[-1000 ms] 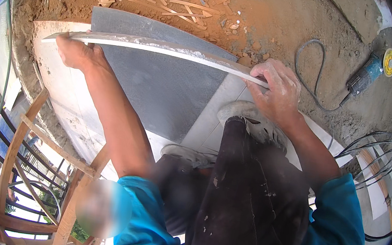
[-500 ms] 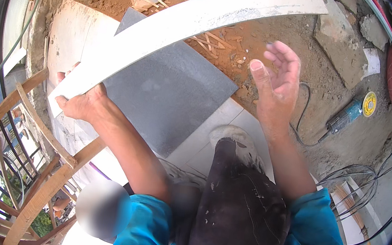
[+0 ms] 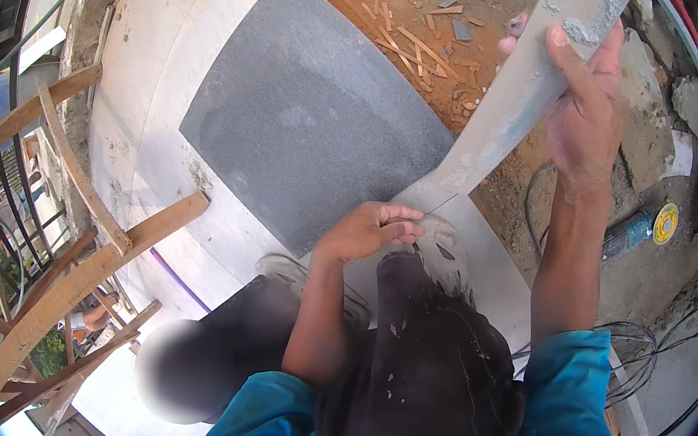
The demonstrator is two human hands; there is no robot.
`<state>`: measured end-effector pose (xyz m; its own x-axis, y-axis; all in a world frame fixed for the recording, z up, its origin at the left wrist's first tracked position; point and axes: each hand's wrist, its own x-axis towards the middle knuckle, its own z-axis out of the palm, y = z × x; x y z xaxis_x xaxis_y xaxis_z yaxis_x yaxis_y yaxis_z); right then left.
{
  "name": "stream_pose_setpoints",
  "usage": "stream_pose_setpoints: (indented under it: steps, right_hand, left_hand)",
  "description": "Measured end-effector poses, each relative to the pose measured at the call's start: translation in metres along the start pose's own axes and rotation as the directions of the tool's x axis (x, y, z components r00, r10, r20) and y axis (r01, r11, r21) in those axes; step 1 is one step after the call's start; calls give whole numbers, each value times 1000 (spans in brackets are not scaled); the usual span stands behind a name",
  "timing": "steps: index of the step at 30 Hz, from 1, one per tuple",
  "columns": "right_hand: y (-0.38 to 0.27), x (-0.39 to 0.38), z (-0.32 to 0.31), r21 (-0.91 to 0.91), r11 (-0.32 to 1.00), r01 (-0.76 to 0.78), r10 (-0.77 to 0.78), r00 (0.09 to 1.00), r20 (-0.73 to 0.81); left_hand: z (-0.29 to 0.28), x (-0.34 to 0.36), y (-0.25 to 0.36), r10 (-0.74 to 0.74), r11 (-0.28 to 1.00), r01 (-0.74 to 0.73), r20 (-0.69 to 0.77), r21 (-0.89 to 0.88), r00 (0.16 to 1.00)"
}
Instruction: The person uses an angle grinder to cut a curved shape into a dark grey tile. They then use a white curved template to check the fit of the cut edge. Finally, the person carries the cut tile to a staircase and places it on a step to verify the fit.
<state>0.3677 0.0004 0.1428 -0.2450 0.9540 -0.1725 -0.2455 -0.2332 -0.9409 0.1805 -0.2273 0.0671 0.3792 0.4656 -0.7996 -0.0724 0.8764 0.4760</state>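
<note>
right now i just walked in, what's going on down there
The person's right hand grips a long pale strip, which slants away toward the upper right of the view. The left hand is by the strip's near end, close to a shoe; whether it touches the strip is hard to tell. A big grey tile lies flat to the strip's left, with neither hand on it. A grinder lies off to the right, not in hand.
</note>
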Motion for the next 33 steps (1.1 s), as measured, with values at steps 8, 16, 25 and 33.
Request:
stream_pose_setpoints:
  steps: [8, 16, 25, 33]
  right_hand:
    - [28, -68, 20, -689, 719, -91, 254, 957, 139]
    - [71, -92, 16, -761, 574, -304, 593, 794, 130]
    - [111, -136, -28, -698, 572, -431, 428, 883, -195]
    - [131, -132, -21, -661, 625, -416, 336, 907, -254]
  left_hand:
    - [-93, -11, 173, 599, 477, -838, -796, 264, 89]
    - [-155, 67, 200, 518, 619, -727, -851, 298, 92]
    - [-235, 122, 215, 379, 853, -424, -919, 304, 104]
    - [-254, 142, 213, 351, 934, -59, -936, 351, -12]
